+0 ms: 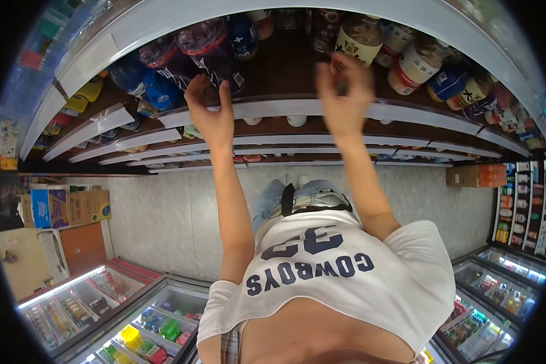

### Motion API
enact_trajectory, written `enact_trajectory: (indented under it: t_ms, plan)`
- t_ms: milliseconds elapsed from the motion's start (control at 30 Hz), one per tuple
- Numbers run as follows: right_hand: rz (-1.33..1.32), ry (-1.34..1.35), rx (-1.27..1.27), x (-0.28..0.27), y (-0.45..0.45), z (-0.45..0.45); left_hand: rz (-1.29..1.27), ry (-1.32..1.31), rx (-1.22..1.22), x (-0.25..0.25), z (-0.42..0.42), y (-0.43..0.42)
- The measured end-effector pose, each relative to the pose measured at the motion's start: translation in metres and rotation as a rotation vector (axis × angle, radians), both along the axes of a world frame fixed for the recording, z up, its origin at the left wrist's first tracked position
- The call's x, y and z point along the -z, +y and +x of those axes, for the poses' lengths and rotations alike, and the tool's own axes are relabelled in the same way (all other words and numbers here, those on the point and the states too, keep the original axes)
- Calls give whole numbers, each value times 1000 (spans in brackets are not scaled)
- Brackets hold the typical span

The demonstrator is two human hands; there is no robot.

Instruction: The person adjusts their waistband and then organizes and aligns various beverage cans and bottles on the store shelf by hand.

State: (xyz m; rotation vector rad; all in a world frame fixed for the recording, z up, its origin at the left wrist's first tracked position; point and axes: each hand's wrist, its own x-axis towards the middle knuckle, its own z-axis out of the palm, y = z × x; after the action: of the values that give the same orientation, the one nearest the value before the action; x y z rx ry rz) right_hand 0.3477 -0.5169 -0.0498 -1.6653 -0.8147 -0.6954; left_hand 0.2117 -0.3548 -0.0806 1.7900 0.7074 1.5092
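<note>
My left hand (209, 115) is raised at the shelf's front edge, thumb and fingers apart with nothing between them. Just behind its fingertips lie two dark purple bottles (212, 54) with red bands; whether the fingers touch them I cannot tell. My right hand (346, 100) is smeared by motion in front of a bottle with a pale yellow label (359, 43), its fingers bent. Anything held in it cannot be made out. Between the hands runs the brown shelf board (279, 70).
Blue bottles (155, 88) stand left; a white-labelled bottle (415, 67) and others stand right. Lower shelf tiers (273, 141) run beneath. Cardboard boxes (88, 206) are at left, brown boxes (476, 176) at right. Glass-topped freezers (158, 321) stand near the bottom corners.
</note>
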Motion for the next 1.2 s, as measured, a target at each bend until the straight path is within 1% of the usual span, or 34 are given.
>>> enact_trajectory:
  t_ms: [33, 67, 133, 233, 333, 367, 467, 533, 600, 633, 667, 733, 833, 933, 1000, 1033, 1167, 1200]
  plan:
    - [46, -18, 96, -2, -14, 10, -12, -1, 5, 1, 2, 1]
    - [-32, -18, 221, 3, -25, 23, -26, 0, 9, 3, 3, 0]
    - [-62, -163, 297, 2, -25, 42, -28, -16, -11, 13, 10, 1]
    - [-73, 135, 63, 12, -17, 51, 3, -2, -30, 20, 14, 3]
    - [-107, 258, 114, -4, -7, 27, 10, -64, 11, 27, 15, 4]
    - [-135, 177, 182, 1, -1, 24, 63, -64, 13, 30, 15, 5]
    - [-128, 181, 53, 5, 22, 8, 195, -44, 15, 36, 13, 5]
    - [-133, 133, -41, 9, 44, 4, 258, 0, 15, 36, 8, 7]
    - [-168, 120, -73, 9, 67, 2, 297, 26, 48, 38, 4, 12]
    - [-139, 89, -72, 18, 81, 9, 317, 39, 64, 39, 1, 15]
    - [-102, -3, -10, 18, 94, 12, 315, 44, 81, 39, -1, 17]
    - [-167, 0, 133, 8, 106, 4, 311, 53, 114, 38, -5, 18]
    - [-218, -156, 185, -3, 93, -8, 261, 68, 169, 33, -11, 21]
    - [-125, -420, 313, 14, 70, 22, 218, 53, 185, 28, -11, 20]
    - [-75, -392, 384, -5, 54, 29, 194, 37, 174, 27, -9, 17]
    - [-122, -236, 342, -19, 46, 22, 184, 31, 160, 24, -7, 15]
    - [-75, -202, 82, -44, 50, 52, 76, -29, 121, 19, 3, 2]
    - [-149, -214, 130, -44, 55, 57, 75, 0, 80, 17, 6, 0]
